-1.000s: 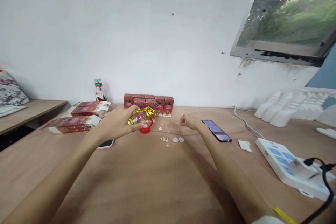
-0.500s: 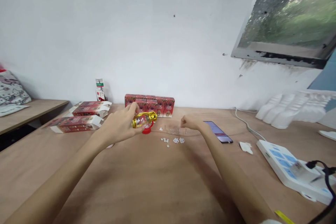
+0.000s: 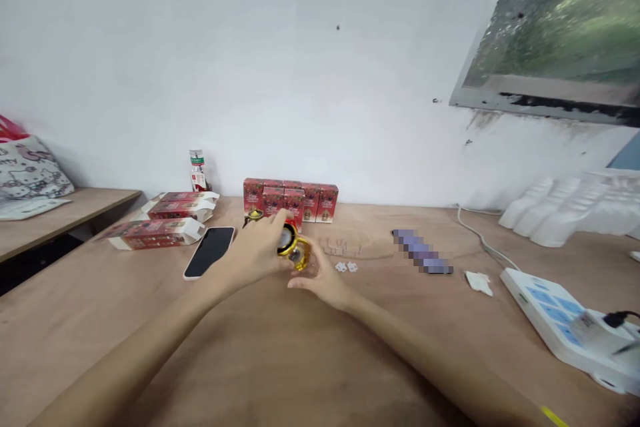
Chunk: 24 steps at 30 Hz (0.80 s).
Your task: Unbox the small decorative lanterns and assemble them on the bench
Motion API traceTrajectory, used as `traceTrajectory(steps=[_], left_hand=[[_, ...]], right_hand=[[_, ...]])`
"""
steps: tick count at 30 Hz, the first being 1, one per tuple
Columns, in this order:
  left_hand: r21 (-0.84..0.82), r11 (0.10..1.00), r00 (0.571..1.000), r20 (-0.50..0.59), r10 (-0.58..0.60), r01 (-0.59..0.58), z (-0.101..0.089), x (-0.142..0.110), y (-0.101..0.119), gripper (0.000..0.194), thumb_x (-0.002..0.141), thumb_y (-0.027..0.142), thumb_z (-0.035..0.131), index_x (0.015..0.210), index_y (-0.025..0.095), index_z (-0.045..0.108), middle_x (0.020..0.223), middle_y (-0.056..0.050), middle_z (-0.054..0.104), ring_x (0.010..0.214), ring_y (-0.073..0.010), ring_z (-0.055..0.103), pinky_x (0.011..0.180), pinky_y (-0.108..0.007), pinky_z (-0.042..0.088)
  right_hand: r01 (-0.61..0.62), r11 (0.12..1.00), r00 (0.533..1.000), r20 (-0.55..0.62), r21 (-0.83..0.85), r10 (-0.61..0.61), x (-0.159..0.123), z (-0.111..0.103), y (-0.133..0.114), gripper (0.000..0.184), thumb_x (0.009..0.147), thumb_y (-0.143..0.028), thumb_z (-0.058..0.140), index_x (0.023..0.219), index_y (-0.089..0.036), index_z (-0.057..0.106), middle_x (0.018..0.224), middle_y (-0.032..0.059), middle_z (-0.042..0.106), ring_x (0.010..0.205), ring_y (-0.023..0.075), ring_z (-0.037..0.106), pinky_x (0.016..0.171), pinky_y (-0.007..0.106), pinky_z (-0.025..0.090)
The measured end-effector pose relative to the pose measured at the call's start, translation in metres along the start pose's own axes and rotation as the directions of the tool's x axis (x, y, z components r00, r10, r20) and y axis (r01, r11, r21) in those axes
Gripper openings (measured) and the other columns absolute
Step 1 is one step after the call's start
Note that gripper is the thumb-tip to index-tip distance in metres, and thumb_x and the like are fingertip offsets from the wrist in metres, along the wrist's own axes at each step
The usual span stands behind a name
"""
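My left hand (image 3: 260,243) is closed around a small gold lantern (image 3: 299,255), holding it tilted so that a dark round end with a grey centre faces me. At its other side is my right hand (image 3: 327,280), fingers curled against the gold rim and thumb held apart below. Something red shows just behind the lantern, mostly hidden. Another gold-topped piece (image 3: 254,214) stands beyond my left hand, partly covered. Small white tabs (image 3: 346,267) and several tiny thin pins (image 3: 340,247) lie right of my hands.
Red printed boxes (image 3: 320,203) stand by the wall. Opened cartons (image 3: 160,233) and a black-screened phone (image 3: 210,252) lie left. To the right are a blurred-out phone (image 3: 420,251), a white scrap (image 3: 479,282), a power strip (image 3: 545,320) and white foam sleeves (image 3: 555,213).
My right hand has moved left from the pins to the lantern. My left hand has shifted slightly right and turned the lantern's end towards me. The view has moved a little, uncovering the left phone.
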<state>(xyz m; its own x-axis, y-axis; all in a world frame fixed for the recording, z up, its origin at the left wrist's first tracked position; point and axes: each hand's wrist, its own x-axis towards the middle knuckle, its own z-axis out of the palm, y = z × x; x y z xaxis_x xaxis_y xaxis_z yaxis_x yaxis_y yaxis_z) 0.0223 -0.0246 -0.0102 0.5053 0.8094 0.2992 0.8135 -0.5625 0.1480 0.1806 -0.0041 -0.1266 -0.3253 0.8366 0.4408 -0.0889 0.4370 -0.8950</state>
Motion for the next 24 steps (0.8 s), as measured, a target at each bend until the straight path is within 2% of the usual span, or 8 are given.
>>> traceTrajectory(steps=[2,5,10,14,16,20,22,24], left_hand=[[-0.038,0.997,0.997,0.038,0.063,-0.061,0.003,-0.001,0.005,0.047,0.065,0.025,0.067,0.106,0.019,0.047,0.102,-0.007,0.061,0.093,-0.0261,0.058,0.071,-0.031,0.042],[-0.147,0.979,0.984,0.094,0.153,-0.138,0.001,-0.005,0.011,0.045,0.066,0.03,0.067,0.106,0.021,0.049,0.102,-0.004,0.062,0.09,-0.0237,0.059,0.07,-0.03,0.042],[-0.241,0.945,0.961,0.109,0.255,-0.223,-0.012,-0.008,0.013,0.019,0.079,0.032,0.056,0.094,0.021,0.059,0.093,-0.001,0.066,0.084,-0.0194,0.06,0.07,-0.027,0.041],[-0.28,0.918,0.933,0.142,0.33,-0.282,-0.013,-0.006,0.011,0.013,0.085,0.026,0.05,0.084,0.019,0.061,0.084,0.0,0.065,0.076,-0.0148,0.059,0.066,-0.024,0.039],[-0.237,0.911,0.919,0.127,0.373,-0.337,-0.011,-0.007,0.012,0.011,0.085,0.022,0.051,0.08,0.018,0.061,0.088,-0.001,0.064,0.079,-0.0148,0.058,0.069,-0.024,0.038],[-0.003,0.92,0.917,0.083,0.391,-0.392,-0.001,-0.008,0.017,0.012,0.086,0.018,0.049,0.08,0.018,0.06,0.095,-0.004,0.059,0.088,-0.0192,0.054,0.075,-0.03,0.037],[0.096,0.921,0.926,0.049,0.373,-0.376,0.007,-0.004,0.019,0.012,0.085,0.014,0.046,0.083,0.016,0.058,0.095,-0.007,0.058,0.088,-0.0214,0.053,0.075,-0.033,0.038],[0.138,0.938,0.943,-0.049,0.329,-0.319,0.016,0.005,0.018,0.014,0.084,0.009,0.043,0.086,0.015,0.055,0.096,-0.009,0.056,0.089,-0.0228,0.052,0.075,-0.034,0.039]], right_hand=[[-0.021,0.992,0.995,-0.093,0.121,0.033,-0.01,0.012,0.011,0.063,0.06,-0.033,0.078,0.114,-0.029,0.046,0.115,0.0021,0.057,0.106,0.019,0.056,0.086,0.035,0.049],[-0.074,0.979,0.976,-0.19,0.188,0.11,-0.021,0.019,0.02,0.053,0.056,-0.034,0.079,0.101,-0.025,0.053,0.101,0.0009,0.064,0.097,0.0195,0.06,0.087,0.037,0.05],[-0.103,0.983,0.97,-0.202,0.155,0.134,-0.028,0.02,0.017,0.039,0.056,-0.032,0.075,0.09,-0.024,0.059,0.091,-0.0006,0.068,0.086,0.0191,0.064,0.083,0.038,0.052],[-0.074,0.994,0.981,-0.175,0.081,0.087,-0.029,0.02,0.007,0.043,0.052,-0.032,0.078,0.091,-0.025,0.061,0.092,-0.0009,0.069,0.089,0.0193,0.063,0.084,0.037,0.052],[-0.061,0.996,0.982,-0.173,0.061,0.071,-0.031,0.022,0.004,0.043,0.052,-0.033,0.078,0.091,-0.024,0.061,0.092,-0.0008,0.069,0.088,0.019,0.063,0.083,0.036,0.052],[-0.044,0.999,0.97,-0.241,0.002,0.043,-0.033,0.022,0.007,0.043,0.055,-0.033,0.075,0.094,-0.024,0.06,0.094,0.0006,0.068,0.089,0.0197,0.062,0.082,0.036,0.051],[-0.053,0.996,0.945,-0.325,-0.069,0.028,-0.032,0.016,0.012,0.037,0.059,-0.032,0.072,0.092,-0.022,0.059,0.09,0.0018,0.068,0.085,0.0199,0.062,0.079,0.036,0.051],[-0.063,0.984,0.9,-0.437,-0.167,-0.016,-0.029,0.003,0.017,0.031,0.061,-0.03,0.068,0.088,-0.02,0.057,0.087,0.0032,0.066,0.083,0.0202,0.061,0.077,0.035,0.05]])
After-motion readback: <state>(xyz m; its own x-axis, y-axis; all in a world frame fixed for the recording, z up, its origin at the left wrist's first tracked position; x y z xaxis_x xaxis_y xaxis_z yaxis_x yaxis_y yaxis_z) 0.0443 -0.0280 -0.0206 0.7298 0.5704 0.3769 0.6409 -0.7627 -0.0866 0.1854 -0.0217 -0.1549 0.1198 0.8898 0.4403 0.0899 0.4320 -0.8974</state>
